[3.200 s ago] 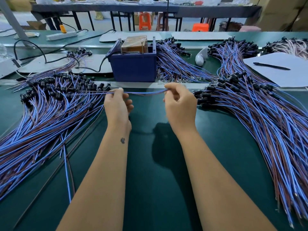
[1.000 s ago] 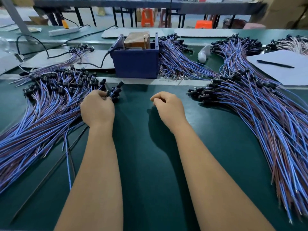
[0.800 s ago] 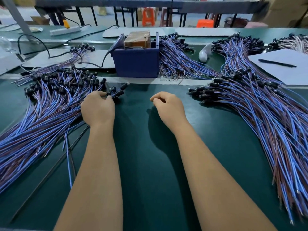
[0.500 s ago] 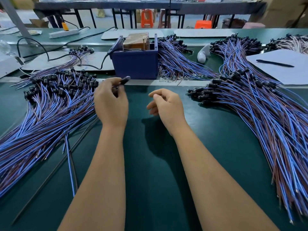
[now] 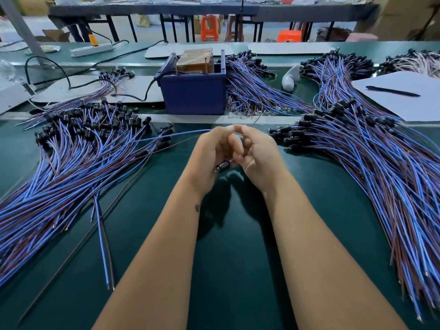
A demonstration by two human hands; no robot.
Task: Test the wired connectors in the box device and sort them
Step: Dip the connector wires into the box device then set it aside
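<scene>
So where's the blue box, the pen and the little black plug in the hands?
Blue box [image 5: 194, 95], head view, front wall.
Pen [image 5: 392, 91], head view, middle of barrel.
Black plug [image 5: 222, 166], head view, its body.

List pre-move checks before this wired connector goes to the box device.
1. Connector held: ok, black connector sits between the left hand and right hand.
2. Its wires free of the left pile: not ok, the blue wire trails back across the pile's connectors.
3. Bare wire ends in hand: cannot tell, fingers hide them.
4. Box device unobstructed from the front: ok.
5. Right pile clear of the hands: ok.
</scene>
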